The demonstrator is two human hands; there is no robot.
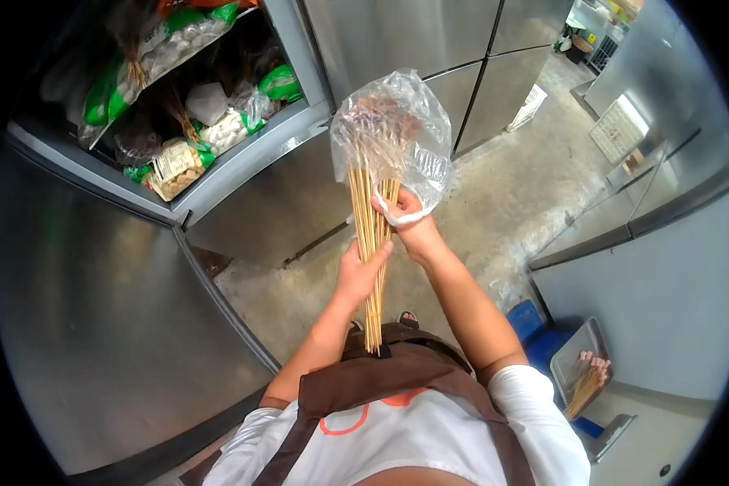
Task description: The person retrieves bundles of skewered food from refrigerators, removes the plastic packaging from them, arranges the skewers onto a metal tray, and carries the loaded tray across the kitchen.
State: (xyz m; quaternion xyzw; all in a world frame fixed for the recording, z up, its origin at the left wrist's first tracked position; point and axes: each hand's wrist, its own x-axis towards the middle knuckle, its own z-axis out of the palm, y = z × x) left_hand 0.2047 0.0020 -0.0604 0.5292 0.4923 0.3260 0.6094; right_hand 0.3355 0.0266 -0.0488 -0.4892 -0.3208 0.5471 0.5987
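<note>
A bundle of long wooden skewers (370,235) hangs upright in front of my body, with dark reddish pieces at the far end inside a clear plastic bag (429,134). My left hand (363,271) is closed round the lower part of the sticks. Higher up on the right, my right hand (411,225) grips the bag's gathered opening against the sticks. A band circles the bundle near its lower end.
An open fridge (251,162) at the upper left holds bagged food (178,162) on shelves. Its steel door (113,308) stands at the left. A metal tray (571,356) with more skewers lies at the lower right, by a blue stool or crate (526,321).
</note>
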